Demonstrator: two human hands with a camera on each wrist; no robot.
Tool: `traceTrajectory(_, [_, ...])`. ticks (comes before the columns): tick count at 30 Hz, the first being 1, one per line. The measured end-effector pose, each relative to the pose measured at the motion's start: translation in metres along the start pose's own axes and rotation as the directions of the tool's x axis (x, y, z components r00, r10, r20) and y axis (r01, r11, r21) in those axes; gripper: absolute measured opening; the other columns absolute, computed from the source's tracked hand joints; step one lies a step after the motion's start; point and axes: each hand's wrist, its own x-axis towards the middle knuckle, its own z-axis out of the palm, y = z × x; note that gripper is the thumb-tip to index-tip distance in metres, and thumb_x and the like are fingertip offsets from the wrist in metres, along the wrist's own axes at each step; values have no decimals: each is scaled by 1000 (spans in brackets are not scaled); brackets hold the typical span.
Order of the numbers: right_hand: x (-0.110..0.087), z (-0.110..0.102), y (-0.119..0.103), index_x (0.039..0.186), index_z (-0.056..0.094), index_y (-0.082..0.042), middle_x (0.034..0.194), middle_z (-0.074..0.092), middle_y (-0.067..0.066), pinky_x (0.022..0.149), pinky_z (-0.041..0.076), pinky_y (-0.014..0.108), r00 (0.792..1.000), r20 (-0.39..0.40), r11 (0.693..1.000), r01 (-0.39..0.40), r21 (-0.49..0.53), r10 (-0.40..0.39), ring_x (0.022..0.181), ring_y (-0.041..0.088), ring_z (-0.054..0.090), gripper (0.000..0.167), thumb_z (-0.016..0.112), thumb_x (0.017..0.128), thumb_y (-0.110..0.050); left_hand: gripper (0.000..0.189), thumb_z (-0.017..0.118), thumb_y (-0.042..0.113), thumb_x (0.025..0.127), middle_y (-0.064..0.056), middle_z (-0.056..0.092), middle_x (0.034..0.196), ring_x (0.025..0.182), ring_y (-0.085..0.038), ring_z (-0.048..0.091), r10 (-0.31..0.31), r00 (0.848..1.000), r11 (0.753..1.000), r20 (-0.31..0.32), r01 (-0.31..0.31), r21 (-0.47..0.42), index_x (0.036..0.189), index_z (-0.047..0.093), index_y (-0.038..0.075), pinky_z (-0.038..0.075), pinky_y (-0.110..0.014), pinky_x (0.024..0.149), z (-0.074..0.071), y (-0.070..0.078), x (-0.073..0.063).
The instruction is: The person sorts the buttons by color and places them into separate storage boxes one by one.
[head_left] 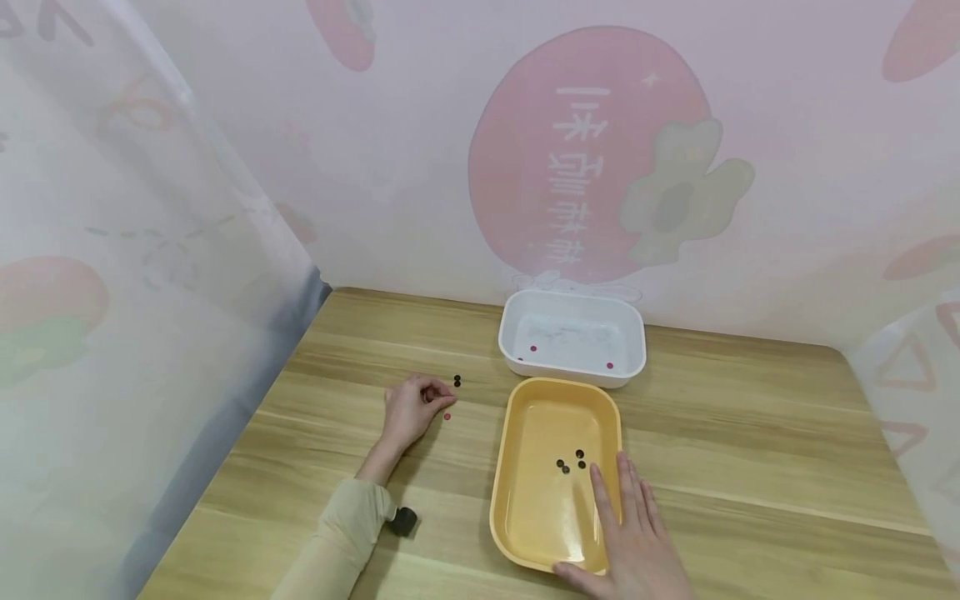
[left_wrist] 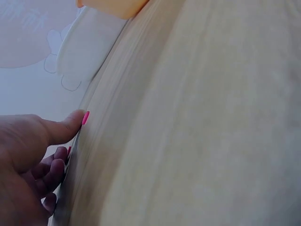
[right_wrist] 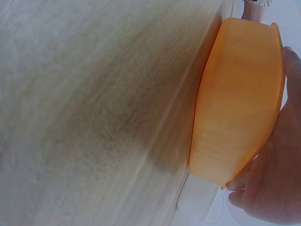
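Observation:
On the table's left part, my left hand (head_left: 411, 408) reaches down with thumb and fingertips close together. A small red button-like disc (head_left: 447, 417) lies just beside its thumb. Two black discs (head_left: 457, 381) lie just past its fingertips. In the left wrist view, one pink-red disc (left_wrist: 85, 117) shows at the thumb tip and another (left_wrist: 69, 150) by the curled fingers; I cannot tell whether one is pinched. My right hand (head_left: 637, 533) rests on the yellow tray (head_left: 498, 475), fingers straight and spread over its right rim, thumb at its near rim. Several black discs (head_left: 570, 462) lie inside.
Behind the yellow tray stands a white tray (head_left: 573, 371) with a few small red discs (head_left: 533, 348) in it. A patterned curtain (head_left: 405, 167) closes off the table's back and sides. A small black item (head_left: 402, 522) sits at my left sleeve (head_left: 341, 533).

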Motion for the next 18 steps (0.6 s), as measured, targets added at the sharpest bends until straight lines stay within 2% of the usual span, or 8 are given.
traceTrajectory(3, [0,0,0,175,24,-11,175,30,32,138,-13,21,1000,4,1000,2,-5,-2,172,11,-20,134,53,81,-101,9,89,19,94,-4,76,85,77,-11,61,-8,1000,998,3,8,-55,94,82,13,38,-36,87,-3,-1,-1])
traceTrajectory(6, [0,-1,0,177,20,-13,176,29,32,138,-14,21,1000,12,1000,0,0,0,171,10,-22,134,52,81,-102,8,85,9,96,-11,79,90,76,-9,63,-29,1000,985,-8,27,-168,100,80,5,48,-20,77,-8,-2,-1])
traceTrajectory(8, [1,-1,0,177,18,-14,176,28,32,138,-14,20,1000,17,1000,-1,5,1,171,9,-22,135,52,81,-102,9,82,4,97,-17,80,94,75,-11,68,-44,999,972,-20,39,-232,104,79,0,54,-15,68,-12,-3,-1])
traceTrajectory(9, [1,-1,0,178,16,-14,176,28,31,137,-14,20,1000,19,1000,-2,8,2,171,9,-23,136,52,81,-102,11,81,2,98,-19,81,96,76,-13,71,-46,999,966,-28,37,-257,107,78,-3,55,-14,68,-14,-4,-1])
traceTrajectory(13, [1,-1,0,178,16,-14,176,27,31,138,-14,20,1000,21,1000,0,7,0,171,9,-22,136,52,80,-103,18,78,0,99,-24,83,100,79,-23,79,-42,996,960,-76,20,-279,116,79,-7,57,-11,70,-24,-6,2])
traceTrajectory(18, [1,-1,0,177,19,-12,176,28,32,138,-14,20,1000,15,1000,0,6,0,171,10,-22,136,51,81,-103,19,80,2,98,-25,84,106,91,-29,84,-66,990,955,-122,27,-296,115,82,-5,57,-7,73,-35,-10,5])
